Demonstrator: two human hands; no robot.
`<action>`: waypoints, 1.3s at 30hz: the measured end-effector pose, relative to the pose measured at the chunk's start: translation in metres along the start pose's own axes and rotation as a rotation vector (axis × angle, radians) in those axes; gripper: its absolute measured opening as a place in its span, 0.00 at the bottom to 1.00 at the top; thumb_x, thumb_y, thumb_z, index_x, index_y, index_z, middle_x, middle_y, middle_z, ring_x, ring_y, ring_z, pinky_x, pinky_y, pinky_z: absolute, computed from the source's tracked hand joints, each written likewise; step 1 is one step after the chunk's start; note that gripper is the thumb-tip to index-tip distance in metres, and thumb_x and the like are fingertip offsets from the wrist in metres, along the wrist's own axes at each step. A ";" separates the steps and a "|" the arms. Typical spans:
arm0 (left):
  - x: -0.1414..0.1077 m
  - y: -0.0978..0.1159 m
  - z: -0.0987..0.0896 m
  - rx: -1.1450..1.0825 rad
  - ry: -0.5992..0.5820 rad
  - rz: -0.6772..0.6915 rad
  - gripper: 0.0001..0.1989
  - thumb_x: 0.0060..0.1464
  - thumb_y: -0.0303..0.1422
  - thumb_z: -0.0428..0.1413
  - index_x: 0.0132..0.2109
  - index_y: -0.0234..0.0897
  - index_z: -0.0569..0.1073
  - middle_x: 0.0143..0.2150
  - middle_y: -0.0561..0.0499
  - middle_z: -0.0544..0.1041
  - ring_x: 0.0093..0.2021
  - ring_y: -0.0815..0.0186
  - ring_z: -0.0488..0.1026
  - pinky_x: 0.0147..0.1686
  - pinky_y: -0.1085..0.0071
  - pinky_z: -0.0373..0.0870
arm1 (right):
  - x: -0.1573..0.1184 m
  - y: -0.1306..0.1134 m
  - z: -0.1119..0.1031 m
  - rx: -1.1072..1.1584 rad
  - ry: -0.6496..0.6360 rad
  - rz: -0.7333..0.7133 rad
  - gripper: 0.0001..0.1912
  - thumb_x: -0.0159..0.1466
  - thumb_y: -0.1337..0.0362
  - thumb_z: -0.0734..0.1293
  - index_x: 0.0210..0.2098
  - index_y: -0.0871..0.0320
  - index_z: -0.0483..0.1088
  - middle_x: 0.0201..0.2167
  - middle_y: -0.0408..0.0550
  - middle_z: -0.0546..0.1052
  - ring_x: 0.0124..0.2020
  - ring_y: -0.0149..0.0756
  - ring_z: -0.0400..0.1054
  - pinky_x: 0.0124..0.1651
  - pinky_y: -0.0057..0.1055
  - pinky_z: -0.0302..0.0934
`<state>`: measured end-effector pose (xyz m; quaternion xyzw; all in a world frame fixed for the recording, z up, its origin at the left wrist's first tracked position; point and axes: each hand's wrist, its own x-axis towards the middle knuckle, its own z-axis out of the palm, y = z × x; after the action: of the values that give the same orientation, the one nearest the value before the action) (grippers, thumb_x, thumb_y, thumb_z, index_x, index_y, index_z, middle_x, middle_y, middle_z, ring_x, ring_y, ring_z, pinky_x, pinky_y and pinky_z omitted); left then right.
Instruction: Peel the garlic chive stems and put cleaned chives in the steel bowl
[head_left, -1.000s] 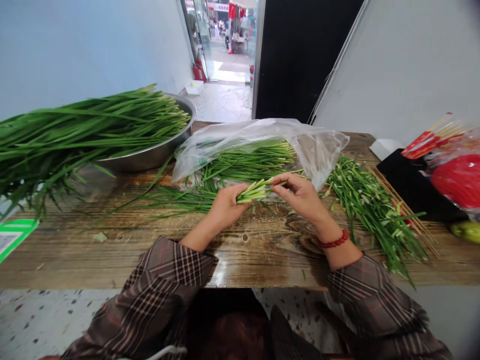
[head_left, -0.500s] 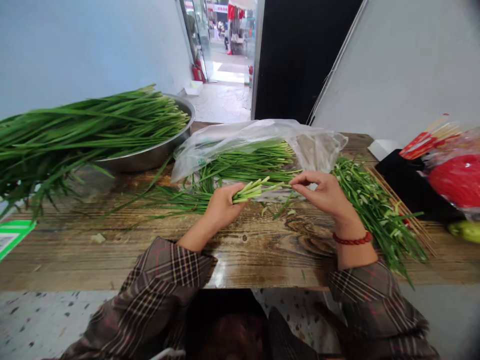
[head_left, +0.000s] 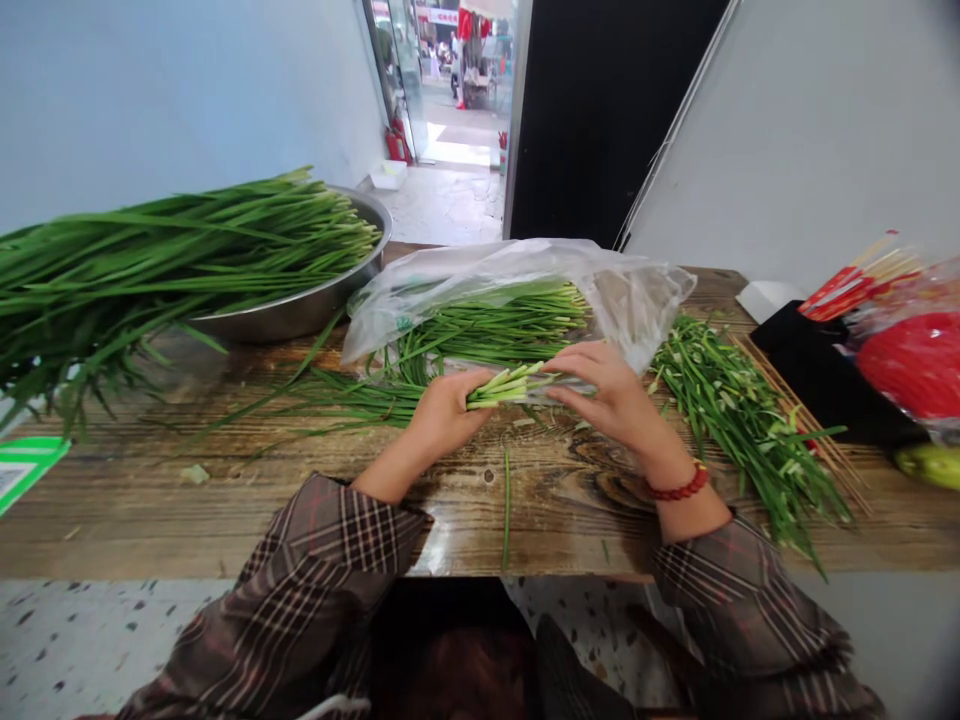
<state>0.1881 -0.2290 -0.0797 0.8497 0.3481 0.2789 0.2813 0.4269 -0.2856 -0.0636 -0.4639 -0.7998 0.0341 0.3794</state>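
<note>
My left hand (head_left: 448,415) is closed around a small bunch of garlic chives (head_left: 510,384); their pale cut ends stick out to the right and the green leaves trail left over the table. At those pale ends is my right hand (head_left: 604,388), thumb and fingers apart, with no stalk visibly gripped. Behind both hands, more chives (head_left: 495,325) lie in a clear plastic bag (head_left: 637,290). One loose green blade (head_left: 507,510) lies on the wood in front of me.
A steel basin (head_left: 300,318) heaped with chives (head_left: 187,250) stands at the left. To the right lies a pile of leafy trimmings (head_left: 739,420) beside thin wooden sticks (head_left: 795,400). Further right are a black box (head_left: 817,370) and a red plastic-wrapped bundle (head_left: 911,365). Scraps dot the wooden table (head_left: 285,520).
My right hand has moved left, closer to the stalk ends, and its fingers have parted. A loose blade now lies in front of me. My left hand keeps its hold.
</note>
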 end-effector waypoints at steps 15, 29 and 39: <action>-0.002 -0.001 0.001 0.238 0.028 0.136 0.04 0.49 0.26 0.54 0.32 0.36 0.74 0.28 0.51 0.75 0.30 0.65 0.70 0.31 0.72 0.58 | 0.005 0.001 0.043 0.885 0.427 0.721 0.12 0.57 0.54 0.70 0.27 0.57 0.71 0.24 0.41 0.70 0.25 0.28 0.60 0.29 0.26 0.57; -0.001 -0.001 -0.001 0.133 0.084 0.115 0.11 0.52 0.27 0.51 0.39 0.35 0.77 0.36 0.49 0.80 0.37 0.62 0.75 0.37 0.71 0.66 | -0.001 0.002 0.011 0.361 0.088 0.373 0.10 0.62 0.60 0.68 0.40 0.57 0.76 0.30 0.44 0.76 0.30 0.31 0.67 0.35 0.30 0.62; 0.000 0.002 0.000 0.108 0.016 0.134 0.11 0.53 0.27 0.53 0.42 0.36 0.77 0.39 0.47 0.80 0.40 0.62 0.75 0.41 0.69 0.69 | 0.004 -0.014 0.032 0.308 0.024 0.261 0.07 0.64 0.63 0.66 0.35 0.56 0.77 0.31 0.45 0.79 0.30 0.32 0.70 0.36 0.30 0.64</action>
<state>0.1883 -0.2300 -0.0784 0.8827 0.3072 0.2848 0.2130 0.3950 -0.2812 -0.0779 -0.5005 -0.7136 0.1992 0.4479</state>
